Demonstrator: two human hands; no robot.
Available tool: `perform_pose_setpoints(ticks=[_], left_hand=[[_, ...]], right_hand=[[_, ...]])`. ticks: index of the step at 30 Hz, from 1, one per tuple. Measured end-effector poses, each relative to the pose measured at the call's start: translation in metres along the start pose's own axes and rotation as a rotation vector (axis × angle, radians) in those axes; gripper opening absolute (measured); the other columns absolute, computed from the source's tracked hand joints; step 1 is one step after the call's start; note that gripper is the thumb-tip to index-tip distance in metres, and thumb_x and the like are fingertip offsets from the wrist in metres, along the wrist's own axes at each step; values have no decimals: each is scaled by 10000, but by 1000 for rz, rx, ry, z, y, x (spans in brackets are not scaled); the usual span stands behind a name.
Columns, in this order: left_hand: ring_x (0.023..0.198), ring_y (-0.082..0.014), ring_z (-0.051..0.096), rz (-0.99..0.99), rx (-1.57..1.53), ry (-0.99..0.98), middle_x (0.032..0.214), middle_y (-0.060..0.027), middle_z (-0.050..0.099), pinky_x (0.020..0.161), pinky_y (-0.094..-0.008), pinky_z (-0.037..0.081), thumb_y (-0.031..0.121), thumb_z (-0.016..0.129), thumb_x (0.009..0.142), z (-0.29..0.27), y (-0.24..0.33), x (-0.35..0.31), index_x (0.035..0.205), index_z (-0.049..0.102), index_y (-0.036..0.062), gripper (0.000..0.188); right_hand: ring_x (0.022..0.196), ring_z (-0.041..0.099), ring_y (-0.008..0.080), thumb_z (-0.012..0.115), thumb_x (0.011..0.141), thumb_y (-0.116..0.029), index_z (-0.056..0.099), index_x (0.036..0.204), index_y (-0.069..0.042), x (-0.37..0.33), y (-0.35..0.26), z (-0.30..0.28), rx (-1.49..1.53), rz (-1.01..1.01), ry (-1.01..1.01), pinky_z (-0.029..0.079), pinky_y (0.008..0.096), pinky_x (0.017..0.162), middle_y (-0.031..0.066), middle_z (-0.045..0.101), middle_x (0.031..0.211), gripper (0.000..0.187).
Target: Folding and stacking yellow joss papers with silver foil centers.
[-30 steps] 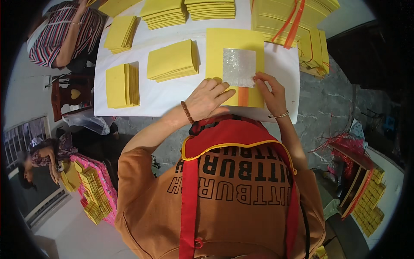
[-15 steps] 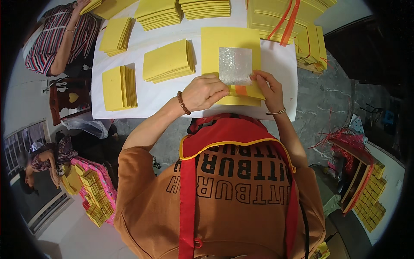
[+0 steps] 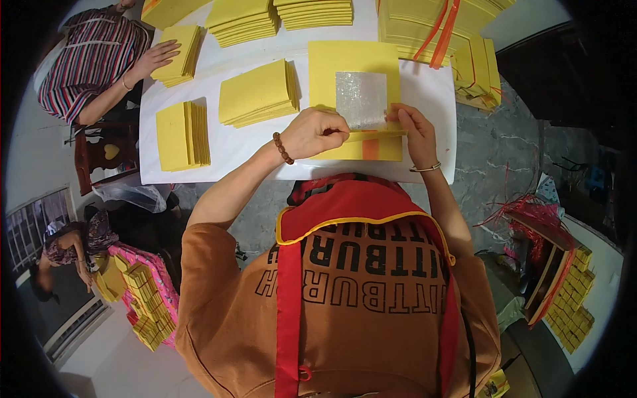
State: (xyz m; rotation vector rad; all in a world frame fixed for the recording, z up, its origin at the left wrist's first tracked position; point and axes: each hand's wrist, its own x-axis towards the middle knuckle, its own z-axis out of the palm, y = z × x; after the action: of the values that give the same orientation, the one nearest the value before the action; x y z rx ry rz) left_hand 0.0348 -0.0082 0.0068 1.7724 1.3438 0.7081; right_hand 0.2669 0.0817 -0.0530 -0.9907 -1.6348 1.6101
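A yellow paper sheet [image 3: 322,73] with a silver foil square [image 3: 361,99] lies in front of me at the table's near edge. My left hand [image 3: 320,134] pinches the left end of its lifted near flap, fingers curled. At the flap's right end, my right hand [image 3: 418,138] holds the paper between thumb and fingers. The flap stands up almost edge-on as a narrow yellow strip. Below it shows more yellow paper with an orange patch [image 3: 370,146]. Left of my left hand sits a yellow paper stack [image 3: 255,93], and another folded stack [image 3: 182,136] farther left.
Tall yellow stacks [image 3: 242,20] line the far side of the white table [image 3: 225,149]. Bundles tied with orange ribbon [image 3: 446,33] stand far right. A co-worker's hand [image 3: 154,58] rests on a far-left stack. Another person [image 3: 76,242] works at lower left beside yellow bundles [image 3: 146,302].
The sheet's near flap has been raised from a slant to nearly upright, my hands moving only slightly. The co-worker's hand has come down onto the far-left stack.
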Motion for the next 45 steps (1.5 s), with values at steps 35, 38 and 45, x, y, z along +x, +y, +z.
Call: perform_pose_setpoints(ticks=[35, 38, 45], left_hand=[[771, -299, 586, -20, 286, 348, 811, -154, 608, 683, -367, 482, 121, 556, 844, 2, -1, -29, 1000, 606, 20, 193], [563, -242, 544, -407, -123, 399, 634, -153, 567, 555, -346, 429, 253, 566, 886, 4, -10, -15, 966, 606, -10, 278], [562, -176, 508, -340, -312, 538, 639, -109, 569, 543, -326, 415, 235, 597, 861, 11, -54, 5, 953, 601, -24, 275]], right_hand=[[876, 635, 216, 647, 813, -156, 624, 1046, -91, -2, -23, -10, -492, -243, -186, 436, 318, 761, 74, 670, 922, 243], [756, 650, 213, 663, 809, -183, 589, 1130, -71, 6, -26, 8, -269, -94, -16, 476, 304, 664, 110, 674, 898, 348], [698, 641, 152, 681, 793, -179, 541, 1234, -90, 23, -26, 11, -359, -92, 51, 479, 264, 633, 125, 678, 917, 472]])
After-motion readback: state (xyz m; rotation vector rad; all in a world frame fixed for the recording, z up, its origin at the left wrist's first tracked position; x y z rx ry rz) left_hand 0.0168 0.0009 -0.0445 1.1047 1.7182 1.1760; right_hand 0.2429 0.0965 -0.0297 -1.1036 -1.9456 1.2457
